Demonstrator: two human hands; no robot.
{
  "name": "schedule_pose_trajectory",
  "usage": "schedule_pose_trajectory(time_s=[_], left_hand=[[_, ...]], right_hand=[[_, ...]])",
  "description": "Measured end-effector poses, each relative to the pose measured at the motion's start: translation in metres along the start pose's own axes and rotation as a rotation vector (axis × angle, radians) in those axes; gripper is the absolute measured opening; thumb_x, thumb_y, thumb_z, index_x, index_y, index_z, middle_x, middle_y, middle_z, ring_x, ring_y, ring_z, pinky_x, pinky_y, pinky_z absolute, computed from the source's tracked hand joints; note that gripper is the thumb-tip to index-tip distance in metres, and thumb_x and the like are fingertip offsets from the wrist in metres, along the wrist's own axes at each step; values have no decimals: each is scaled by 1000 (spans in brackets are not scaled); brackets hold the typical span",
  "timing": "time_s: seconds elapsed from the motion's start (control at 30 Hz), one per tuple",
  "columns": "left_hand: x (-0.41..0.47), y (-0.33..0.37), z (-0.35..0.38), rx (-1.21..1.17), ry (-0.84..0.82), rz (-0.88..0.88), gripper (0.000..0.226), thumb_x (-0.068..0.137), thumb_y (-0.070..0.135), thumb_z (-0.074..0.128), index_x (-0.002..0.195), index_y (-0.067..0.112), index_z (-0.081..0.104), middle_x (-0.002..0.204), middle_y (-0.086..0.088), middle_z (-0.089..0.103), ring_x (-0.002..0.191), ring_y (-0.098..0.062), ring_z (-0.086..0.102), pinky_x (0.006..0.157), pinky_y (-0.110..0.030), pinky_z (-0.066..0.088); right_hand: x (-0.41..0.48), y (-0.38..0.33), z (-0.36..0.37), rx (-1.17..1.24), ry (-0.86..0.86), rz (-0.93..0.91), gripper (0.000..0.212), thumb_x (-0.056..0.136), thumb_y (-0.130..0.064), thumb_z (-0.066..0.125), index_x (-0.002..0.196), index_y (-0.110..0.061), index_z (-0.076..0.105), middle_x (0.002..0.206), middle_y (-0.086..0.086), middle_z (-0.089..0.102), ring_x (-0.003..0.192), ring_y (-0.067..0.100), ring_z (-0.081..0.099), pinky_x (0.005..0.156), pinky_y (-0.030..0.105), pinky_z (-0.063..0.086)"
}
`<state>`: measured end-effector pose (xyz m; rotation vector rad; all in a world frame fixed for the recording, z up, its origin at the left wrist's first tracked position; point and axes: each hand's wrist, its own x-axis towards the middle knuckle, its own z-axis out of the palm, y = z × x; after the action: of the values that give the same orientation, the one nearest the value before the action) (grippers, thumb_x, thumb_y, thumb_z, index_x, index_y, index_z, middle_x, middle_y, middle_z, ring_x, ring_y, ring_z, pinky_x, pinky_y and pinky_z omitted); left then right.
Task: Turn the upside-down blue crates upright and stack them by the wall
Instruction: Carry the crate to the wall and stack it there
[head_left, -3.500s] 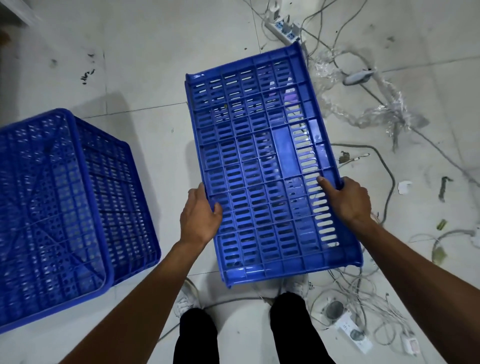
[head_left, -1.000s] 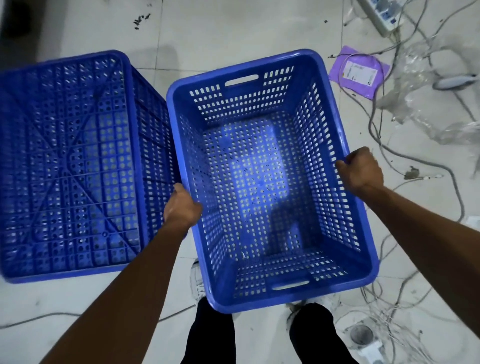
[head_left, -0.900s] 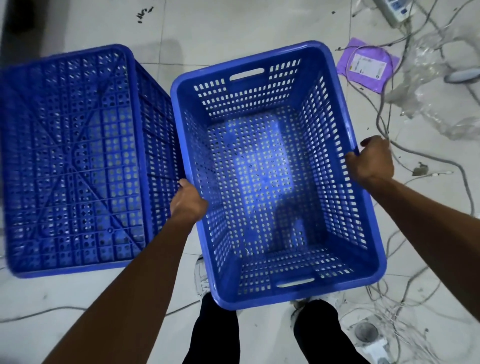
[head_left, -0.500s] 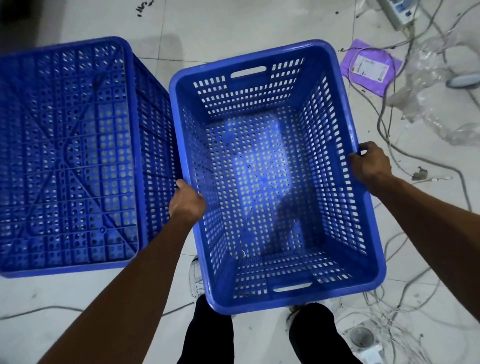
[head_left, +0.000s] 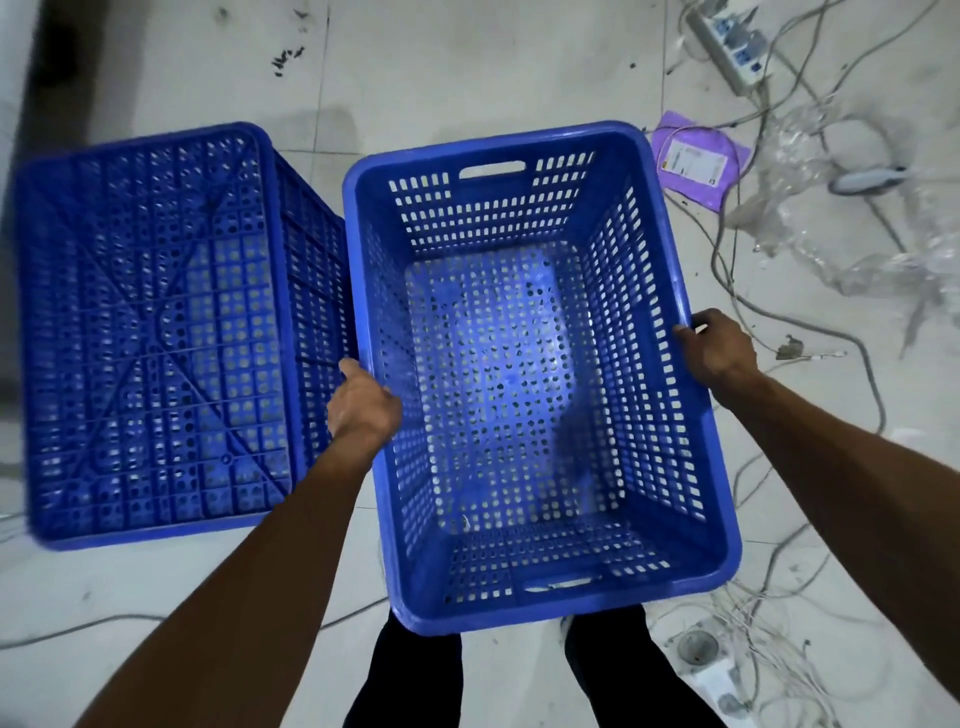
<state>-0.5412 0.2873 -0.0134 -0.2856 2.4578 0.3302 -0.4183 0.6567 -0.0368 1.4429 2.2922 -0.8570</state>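
An upright blue crate (head_left: 698, 452) with perforated walls hangs in front of me, its open top facing the camera. My left hand (head_left: 362, 408) grips its left rim and my right hand (head_left: 719, 349) grips its right rim. A second blue crate (head_left: 150, 332) lies upside down on the floor to the left, its ribbed bottom facing up, its right side close to the held crate.
Tiled floor with tangled cables (head_left: 758, 639) at lower right, a power strip (head_left: 730, 44) at top right, a purple packet (head_left: 696, 161) and crumpled clear plastic (head_left: 852, 244) beyond the crate. My legs (head_left: 415, 675) stand below the crate. A dark edge runs along the far left.
3.5 s ago the crate I hold showed its bottom; now it is upright. Over the last second it stays in both hands and sits slightly lower in view.
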Motion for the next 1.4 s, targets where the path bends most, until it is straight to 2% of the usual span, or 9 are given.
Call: schedule_pose_trajectory(time_s=[0.17,0.37,0.47,0.57,0.7,0.83,1.0,1.13,1.4], left_hand=[[-53,10,-61,-6,-48,18,69,100,25,53,153,3,15,114,-25,61,100,-44,61,74,-46,51],[-154,9,-150,-115,-41,52,42,99,24,55,131,5,37,81,-10,53,80,-37,60,62,-40,45],[-212,4,-200,-190,10,52,27,97,22,57,112,7,42,86,-14,56,77,-35,59,60,-38,43],[-262,-5,-245,-327,20,12,19,93,16,61,90,15,42,85,-15,58,74,-32,60,63,-49,52],[-325,-25,-290,-411,94,-51,16,89,14,60,99,13,48,94,-12,60,80,-31,63,68,-47,58],[-381,-59,-311,-524,172,-113,21,91,12,59,107,6,48,93,-11,56,67,-21,53,54,-33,48],[-433,-130,-329,-659,175,-151,25,79,25,62,101,19,52,101,-9,66,87,-32,69,63,-54,61],[-480,-182,-339,-815,259,-172,9,89,17,61,93,16,53,99,-12,69,83,-28,70,56,-45,60],[-561,-341,-349,-906,389,-262,15,84,20,62,95,12,55,95,-14,67,84,-32,69,54,-56,60]], right_hand=[[-52,-15,-65,0,-11,-15,35,94,-37,53,117,-11,60,117,18,67,103,36,63,89,41,50],[-125,-43,-172,-10,-4,-128,37,95,-34,55,121,-8,61,118,19,67,106,38,63,87,39,47],[-163,-61,-222,11,-5,-223,37,95,-34,54,121,-8,61,115,18,68,103,37,63,84,39,47],[-203,-89,-259,33,53,-279,36,94,-35,52,117,-8,61,112,19,68,101,38,63,80,39,46],[-261,-123,-292,12,110,-381,35,95,-37,48,108,-6,59,102,20,68,92,38,63,74,39,45],[-311,-145,-306,-1,129,-512,31,95,-37,52,101,-6,57,93,19,67,87,37,63,72,39,46],[-381,-164,-308,2,155,-676,21,97,-26,54,92,-5,50,76,12,53,67,28,45,60,32,31],[-431,-176,-292,-28,163,-812,23,97,-28,54,90,-7,49,72,10,53,59,24,44,53,31,30],[-565,-199,-212,-43,70,-938,30,95,-33,55,100,-4,56,92,23,65,90,42,61,66,34,34]])
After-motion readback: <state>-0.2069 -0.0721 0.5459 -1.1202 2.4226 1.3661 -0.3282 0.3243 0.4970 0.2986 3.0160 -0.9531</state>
